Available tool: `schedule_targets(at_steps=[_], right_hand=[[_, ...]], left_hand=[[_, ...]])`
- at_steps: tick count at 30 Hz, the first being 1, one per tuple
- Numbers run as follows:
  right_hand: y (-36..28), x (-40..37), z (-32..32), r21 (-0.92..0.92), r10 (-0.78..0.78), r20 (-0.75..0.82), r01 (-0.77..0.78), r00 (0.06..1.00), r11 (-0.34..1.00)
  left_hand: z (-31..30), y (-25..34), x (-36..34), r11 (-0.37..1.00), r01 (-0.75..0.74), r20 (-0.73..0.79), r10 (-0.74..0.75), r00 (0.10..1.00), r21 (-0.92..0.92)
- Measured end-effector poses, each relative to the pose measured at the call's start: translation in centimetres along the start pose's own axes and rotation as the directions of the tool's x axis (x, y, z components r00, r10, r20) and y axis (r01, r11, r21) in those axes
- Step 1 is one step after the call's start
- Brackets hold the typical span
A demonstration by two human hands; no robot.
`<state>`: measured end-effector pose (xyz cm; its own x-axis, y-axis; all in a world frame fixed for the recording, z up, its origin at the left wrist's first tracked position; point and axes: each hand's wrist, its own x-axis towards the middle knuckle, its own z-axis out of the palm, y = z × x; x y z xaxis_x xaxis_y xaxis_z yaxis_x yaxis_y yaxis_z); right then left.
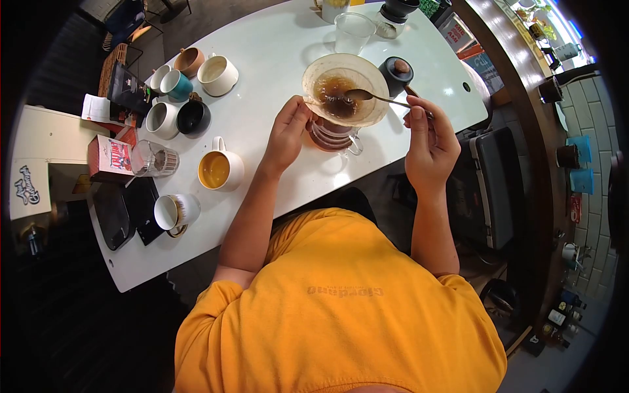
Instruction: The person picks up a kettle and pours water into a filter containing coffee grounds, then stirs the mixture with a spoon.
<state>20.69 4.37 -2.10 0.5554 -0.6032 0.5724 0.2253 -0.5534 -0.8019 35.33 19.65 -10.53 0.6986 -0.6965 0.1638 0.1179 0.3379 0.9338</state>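
A coffee dripper lined with a paper filter sits on a glass coffee server near the table's front edge. Brown liquid with some foam lies in the filter. At the dripper's left edge, my left hand is closed, thumb and fingers pinching it. My right hand grips the handle of a metal spoon, whose bowl reaches into the liquid. Just behind the dripper is a clear plastic cup. A dark round container with a brown knob stands to its right.
Several cups stand at the left, including a white mug with yellow inside, a teal cup and a black cup. A clear glass and a red box are beside them. The white table ends close to my body.
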Motion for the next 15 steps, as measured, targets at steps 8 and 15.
schedule_targets(at_steps=[8, 15], right_hand=[[-0.15, -0.02, 0.11, 0.010, 0.007, 0.006, -0.007, 1.000, 1.000], [-0.14, -0.06, -0.10, 0.030, 0.004, -0.004, -0.004, 1.000, 1.000]], left_hand=[[-0.03, 0.16, 0.03, 1.000, -0.007, -0.011, 0.007, 1.000, -0.004], [-0.11, 0.63, 0.07, 1.000, 0.015, -0.034, -0.016, 0.999, -0.022]])
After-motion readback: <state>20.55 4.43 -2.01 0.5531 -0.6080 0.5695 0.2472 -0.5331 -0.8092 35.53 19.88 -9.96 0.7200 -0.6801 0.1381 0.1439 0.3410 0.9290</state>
